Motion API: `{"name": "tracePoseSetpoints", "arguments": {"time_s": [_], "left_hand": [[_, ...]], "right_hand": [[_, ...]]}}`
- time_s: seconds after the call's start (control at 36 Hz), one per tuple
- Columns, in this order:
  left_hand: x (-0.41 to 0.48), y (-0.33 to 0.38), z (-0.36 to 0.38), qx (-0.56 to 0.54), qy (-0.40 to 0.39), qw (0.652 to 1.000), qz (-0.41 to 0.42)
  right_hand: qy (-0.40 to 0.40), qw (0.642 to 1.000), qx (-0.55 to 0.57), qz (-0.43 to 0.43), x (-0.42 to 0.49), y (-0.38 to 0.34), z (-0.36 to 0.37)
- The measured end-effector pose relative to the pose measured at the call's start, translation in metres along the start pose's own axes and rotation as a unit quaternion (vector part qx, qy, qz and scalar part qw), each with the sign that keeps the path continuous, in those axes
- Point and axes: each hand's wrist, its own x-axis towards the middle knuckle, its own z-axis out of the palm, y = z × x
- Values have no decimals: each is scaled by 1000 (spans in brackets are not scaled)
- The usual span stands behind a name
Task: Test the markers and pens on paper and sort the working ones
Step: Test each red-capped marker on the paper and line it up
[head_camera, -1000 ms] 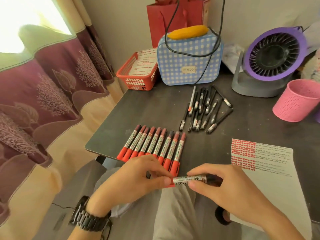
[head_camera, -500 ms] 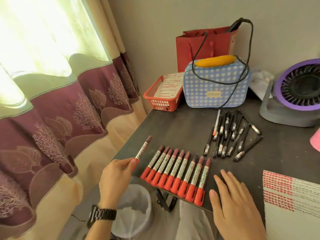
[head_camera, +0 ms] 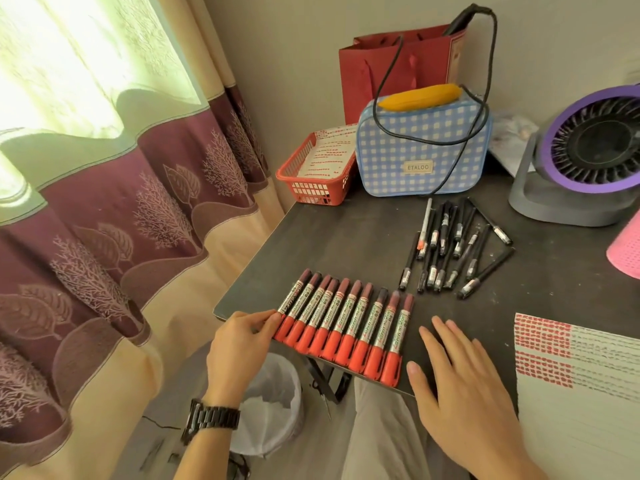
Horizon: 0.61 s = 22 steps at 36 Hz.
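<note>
A row of several red markers (head_camera: 346, 322) with dark caps lies side by side at the table's near left edge. My left hand (head_camera: 239, 344) pinches the red end of the leftmost marker (head_camera: 294, 301), which rests on the table against the row. To the right of the row my right hand (head_camera: 460, 386) lies flat on the table, fingers spread, holding nothing. Several black pens (head_camera: 450, 247) lie in a loose group farther back. A white paper (head_camera: 581, 382) with red and grey test strokes sits at the right.
A red basket (head_camera: 311, 178) with marked paper, a blue checked case (head_camera: 422, 157), a red bag (head_camera: 398, 64) and a purple fan (head_camera: 588, 147) stand along the back. A pink cup (head_camera: 627, 251) is at the right edge. A lined bin (head_camera: 273, 403) sits under the table.
My left hand carried the marker from in front of me to the left end of the row and set it down there. My right hand let go and now lies flat on the table.
</note>
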Motion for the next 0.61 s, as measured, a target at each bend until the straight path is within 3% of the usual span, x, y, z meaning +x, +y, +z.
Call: {"name": "tracePoseSetpoints", "arguments": {"time_s": [0.61], "left_hand": [[-3,26,-5,39,-8,999,-5]], "right_hand": [[16,1000,27,-2,-1,2,4]]}}
